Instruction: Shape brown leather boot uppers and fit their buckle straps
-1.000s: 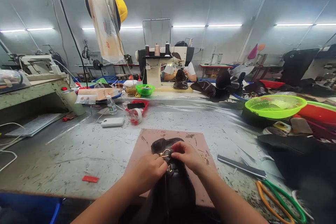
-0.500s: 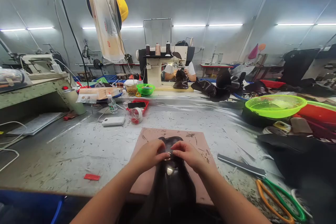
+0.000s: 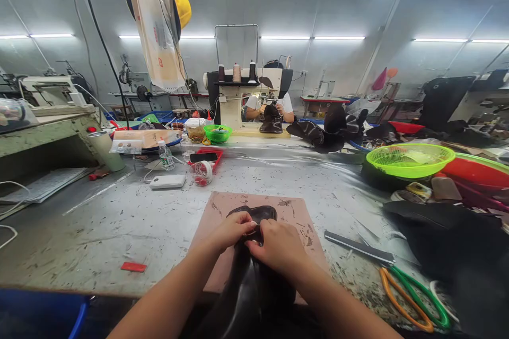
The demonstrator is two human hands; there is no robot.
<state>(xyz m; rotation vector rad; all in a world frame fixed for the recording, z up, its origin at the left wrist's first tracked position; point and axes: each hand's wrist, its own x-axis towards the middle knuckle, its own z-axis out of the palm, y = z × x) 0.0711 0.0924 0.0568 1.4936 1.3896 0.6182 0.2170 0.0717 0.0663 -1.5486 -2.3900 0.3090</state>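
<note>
A glossy dark leather boot upper [image 3: 248,286] lies over the pinkish-brown board [image 3: 210,212], its lower part reaching toward my body. My left hand [image 3: 234,230] is closed in a pinch on the upper, near its far end. Close against it, my right hand [image 3: 278,243] has its fingers curled over the leather, the thumb pointing left. A thin shiny curved line shows between the fingertips; what it is I cannot make out. The far end of the leather [image 3: 262,213] spreads out flat beyond both hands.
Scissors [image 3: 413,296] with orange and green handles and a dark flat strip [image 3: 358,247] lie at right. Behind them are dark material [image 3: 437,243] and a lime basket [image 3: 409,161]. A red scrap [image 3: 133,266] lies left. A co-worker [image 3: 286,106] sits behind a sewing machine [image 3: 233,106].
My right hand has turned and moved over the leather, its knuckles now uppermost. My left hand stays pinched at nearly the same spot. The leather has shifted and creased; the view has swung slightly right.
</note>
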